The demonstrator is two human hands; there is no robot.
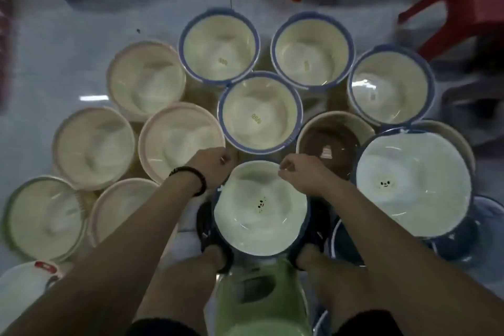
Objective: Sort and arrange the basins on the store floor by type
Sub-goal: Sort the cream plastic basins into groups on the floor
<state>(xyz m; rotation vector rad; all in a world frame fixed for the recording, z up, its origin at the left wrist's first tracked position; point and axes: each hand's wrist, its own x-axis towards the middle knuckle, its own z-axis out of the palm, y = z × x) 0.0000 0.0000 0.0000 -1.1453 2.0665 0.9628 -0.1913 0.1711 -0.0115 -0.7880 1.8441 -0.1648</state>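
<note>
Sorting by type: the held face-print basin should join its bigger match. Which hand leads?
Right. The right hand pinches the rim of the small face-print basin, and the larger face-print basin sits on that side; pink-rimmed basins lie left.

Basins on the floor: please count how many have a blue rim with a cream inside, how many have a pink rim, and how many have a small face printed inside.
Blue-rim cream basins: 4
Pink-rim basins: 4
Face-print basins: 2
Total: 10
</note>
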